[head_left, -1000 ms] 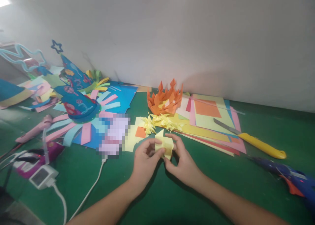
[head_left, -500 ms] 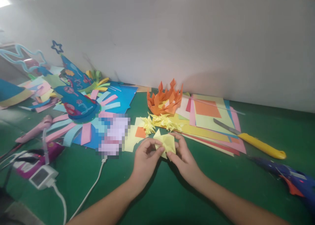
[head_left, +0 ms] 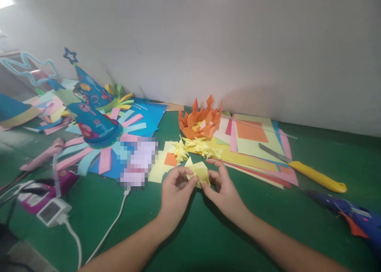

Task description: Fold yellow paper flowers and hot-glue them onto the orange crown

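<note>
Between my two hands is a small piece of pale yellow folded paper (head_left: 199, 169), held just above the green table. My left hand (head_left: 177, 190) pinches its left side with thumb and fingers. On the other side, my right hand (head_left: 223, 188) grips the lower right edge with the thumb, its index finger raised off the paper. Just beyond lie several yellow folded paper pieces (head_left: 202, 147) in a cluster. Behind these stands an orange folded-paper crown (head_left: 199, 123). The fingers partly hide the lower folds of the yellow paper.
A yellow-handled knife (head_left: 317, 176) and a blue glue gun (head_left: 345, 210) lie at right, near stacked coloured paper (head_left: 253, 135). To the left are decorated blue cone hats (head_left: 97, 123), a pink glue gun (head_left: 44, 155), a power strip (head_left: 47, 192) and a white cable (head_left: 119, 214).
The yellow paper has tilted and its right flap sits a little lower and further left. Both hands keep hold of it, with my right fingers shifted slightly.
</note>
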Demonstrator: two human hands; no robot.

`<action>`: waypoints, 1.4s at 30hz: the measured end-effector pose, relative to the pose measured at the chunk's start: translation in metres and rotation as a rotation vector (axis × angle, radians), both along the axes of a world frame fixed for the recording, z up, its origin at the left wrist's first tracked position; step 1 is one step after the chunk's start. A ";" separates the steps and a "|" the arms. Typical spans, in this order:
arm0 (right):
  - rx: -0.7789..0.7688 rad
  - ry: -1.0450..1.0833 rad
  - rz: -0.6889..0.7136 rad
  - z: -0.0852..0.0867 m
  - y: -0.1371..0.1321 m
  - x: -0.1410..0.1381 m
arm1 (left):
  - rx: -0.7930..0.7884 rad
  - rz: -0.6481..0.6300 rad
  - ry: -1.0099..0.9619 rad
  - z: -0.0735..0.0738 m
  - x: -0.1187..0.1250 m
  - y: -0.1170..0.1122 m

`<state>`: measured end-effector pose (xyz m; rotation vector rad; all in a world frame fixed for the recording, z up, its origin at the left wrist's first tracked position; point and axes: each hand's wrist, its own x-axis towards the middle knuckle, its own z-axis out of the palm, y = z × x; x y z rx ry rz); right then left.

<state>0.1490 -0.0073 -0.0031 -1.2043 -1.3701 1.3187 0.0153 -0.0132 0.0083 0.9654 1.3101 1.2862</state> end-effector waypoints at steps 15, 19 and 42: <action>0.093 -0.074 0.003 -0.005 0.000 0.000 | -0.073 -0.031 -0.111 -0.005 0.001 0.000; 0.115 -0.096 0.004 -0.005 -0.001 0.000 | -0.062 -0.062 -0.112 -0.004 0.001 -0.001; 0.002 0.088 0.015 0.000 -0.004 0.002 | -0.046 -0.167 -0.077 -0.004 0.005 -0.002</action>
